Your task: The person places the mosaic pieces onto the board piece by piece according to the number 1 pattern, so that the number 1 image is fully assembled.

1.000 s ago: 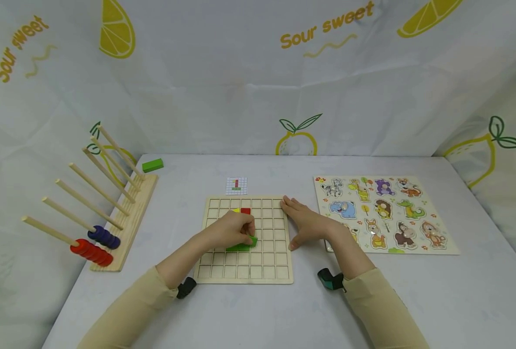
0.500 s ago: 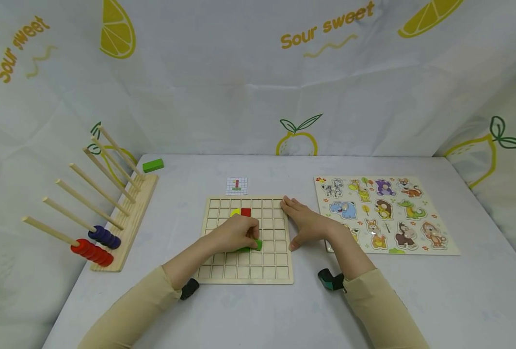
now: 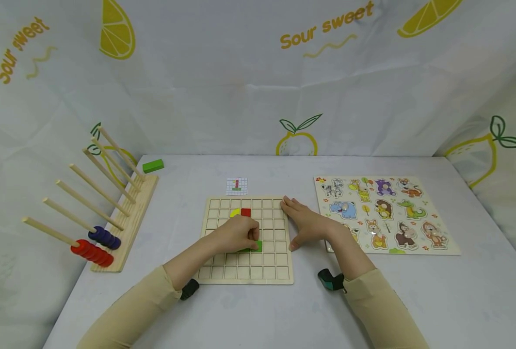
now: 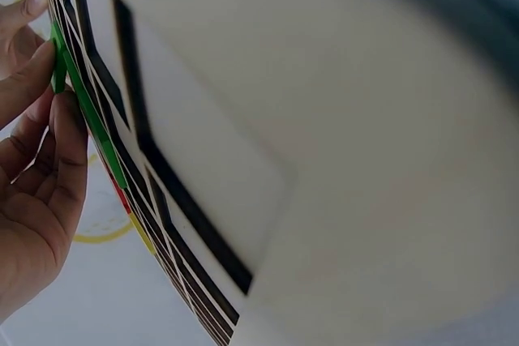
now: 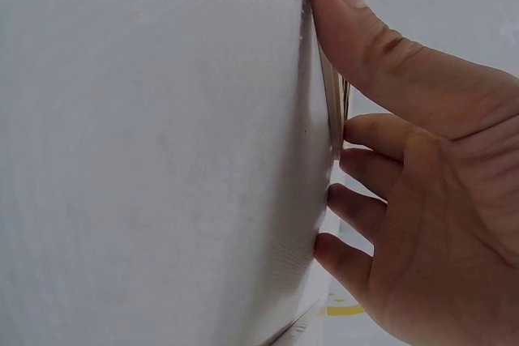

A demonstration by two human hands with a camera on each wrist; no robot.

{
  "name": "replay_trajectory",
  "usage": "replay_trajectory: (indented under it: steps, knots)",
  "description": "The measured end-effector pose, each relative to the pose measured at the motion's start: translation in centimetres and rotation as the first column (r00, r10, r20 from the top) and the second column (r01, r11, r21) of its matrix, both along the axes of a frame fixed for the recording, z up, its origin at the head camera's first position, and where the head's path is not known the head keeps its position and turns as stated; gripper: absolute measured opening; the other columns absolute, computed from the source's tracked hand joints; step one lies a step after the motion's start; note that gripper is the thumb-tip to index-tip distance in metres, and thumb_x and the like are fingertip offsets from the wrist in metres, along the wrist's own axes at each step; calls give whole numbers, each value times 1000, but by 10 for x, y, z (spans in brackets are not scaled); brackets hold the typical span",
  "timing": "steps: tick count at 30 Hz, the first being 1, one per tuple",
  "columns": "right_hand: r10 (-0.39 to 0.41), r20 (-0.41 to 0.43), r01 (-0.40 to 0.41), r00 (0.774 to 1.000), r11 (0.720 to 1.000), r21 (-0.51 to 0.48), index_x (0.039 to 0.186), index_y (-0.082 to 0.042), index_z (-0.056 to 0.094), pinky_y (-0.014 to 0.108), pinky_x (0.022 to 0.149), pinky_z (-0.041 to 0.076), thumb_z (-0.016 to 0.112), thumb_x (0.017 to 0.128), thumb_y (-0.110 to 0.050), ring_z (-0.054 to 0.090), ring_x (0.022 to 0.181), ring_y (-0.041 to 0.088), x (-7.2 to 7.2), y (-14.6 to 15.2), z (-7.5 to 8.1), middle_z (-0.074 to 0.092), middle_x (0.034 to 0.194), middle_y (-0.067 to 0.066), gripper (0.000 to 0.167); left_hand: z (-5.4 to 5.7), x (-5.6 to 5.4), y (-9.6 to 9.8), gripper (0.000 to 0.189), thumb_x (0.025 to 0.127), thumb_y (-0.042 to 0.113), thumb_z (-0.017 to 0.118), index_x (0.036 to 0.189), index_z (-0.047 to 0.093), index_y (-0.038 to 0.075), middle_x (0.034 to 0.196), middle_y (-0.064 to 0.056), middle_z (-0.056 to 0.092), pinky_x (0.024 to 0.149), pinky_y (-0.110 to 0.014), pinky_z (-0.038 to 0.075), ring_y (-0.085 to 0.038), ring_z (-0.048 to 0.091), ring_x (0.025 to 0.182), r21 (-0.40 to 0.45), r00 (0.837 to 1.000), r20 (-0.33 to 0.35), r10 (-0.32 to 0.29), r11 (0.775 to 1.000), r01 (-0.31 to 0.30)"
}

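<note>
My left hand [image 3: 233,234] is over the wooden grid board [image 3: 270,274], thumb and fingers pinching a small green block [image 4: 58,66]. A longer green strip [image 4: 91,111] lies in the grid right beside it; from the head view the hand covers much of the green. Farther up the board sit a red piece [image 3: 246,213] and a yellow piece [image 3: 235,212], partly hidden by the hand. Along the board's right edge rests my right hand [image 3: 308,223], fingers spread, thumb and fingertips touching the rim, as the right wrist view also shows.
A small pattern card [image 3: 236,186] lies just beyond the board. To the left stands a peg rack [image 3: 141,208] with red and blue rings, a loose green block [image 3: 153,166] behind it. An animal puzzle [image 3: 437,213] lies to the right, partly under the right wrist.
Over the past second my left hand has moved slightly right along the board, the green going with it, and then stayed there. The right hand has not moved.
</note>
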State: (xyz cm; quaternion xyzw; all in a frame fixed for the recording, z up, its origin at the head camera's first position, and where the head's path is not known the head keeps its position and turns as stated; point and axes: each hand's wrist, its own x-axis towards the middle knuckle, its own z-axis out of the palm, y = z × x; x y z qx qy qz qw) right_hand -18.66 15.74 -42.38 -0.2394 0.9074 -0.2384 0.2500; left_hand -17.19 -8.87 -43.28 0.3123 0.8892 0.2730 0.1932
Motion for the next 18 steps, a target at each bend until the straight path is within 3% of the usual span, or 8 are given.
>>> replay_trajectory:
  steps: [18]
  knots:
    - [2,6,-2,1000,1000,0,157,0,12,58,124,12,88,70,-25,1,155,42,0,0,1,1,167,17,118,1,-1,0,18,82,17,80,75,63,16,68,8,60,63,-21,47,-6,54,64,-15,1000,-1,-17,1000,17]
